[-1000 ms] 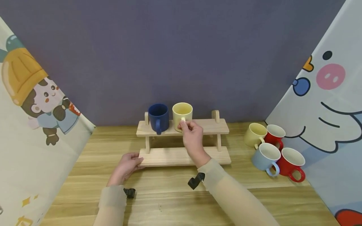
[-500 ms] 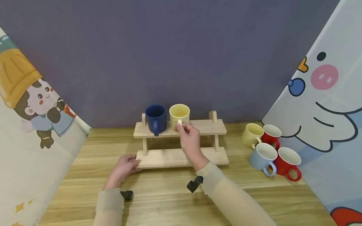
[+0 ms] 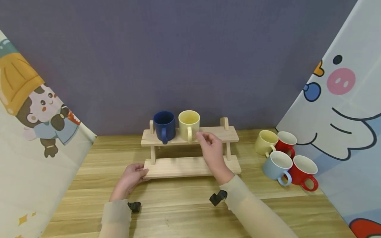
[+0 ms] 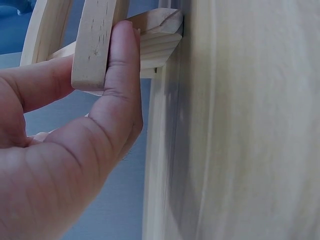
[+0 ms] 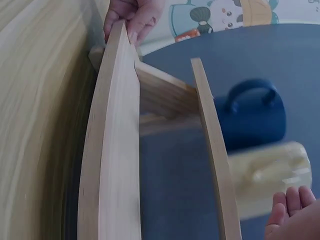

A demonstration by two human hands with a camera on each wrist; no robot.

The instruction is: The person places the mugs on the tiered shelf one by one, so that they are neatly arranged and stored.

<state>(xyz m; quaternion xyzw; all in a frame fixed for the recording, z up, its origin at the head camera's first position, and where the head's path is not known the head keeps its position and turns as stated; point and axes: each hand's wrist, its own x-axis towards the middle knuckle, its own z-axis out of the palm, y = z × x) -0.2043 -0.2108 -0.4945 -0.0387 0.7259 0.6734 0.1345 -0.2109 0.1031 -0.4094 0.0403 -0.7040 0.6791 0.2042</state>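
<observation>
A two-tier wooden rack (image 3: pixel 178 167) stands near the back wall. My left hand (image 3: pixel 130 178) grips the left end of its lower board, thumb and finger on either side of the board (image 4: pixel 92 50) in the left wrist view. On the upper board stand a dark blue mug (image 3: pixel 164 123) and, to its right, a pale yellow mug (image 3: pixel 185 127), both upright with handles facing me. Just right of the yellow mug's handle is my right hand (image 3: pixel 213 153), fingers loosely bent around nothing. A small gap separates these fingers (image 5: pixel 293 197) from the yellow mug (image 5: pixel 270 175) in the right wrist view.
Right of the rack several mugs cluster on the wooden table (image 3: pixel 178 211): a yellow mug (image 3: pixel 263 142), a light blue mug (image 3: pixel 275 165), a red mug (image 3: pixel 285 145) behind and another red mug (image 3: pixel 297 180). A grey wall (image 3: pixel 190 59) closes off the back.
My right hand has let go of the yellow mug's handle and moved slightly right and back. The mug stays on the upper board. My left hand keeps its grip on the rack.
</observation>
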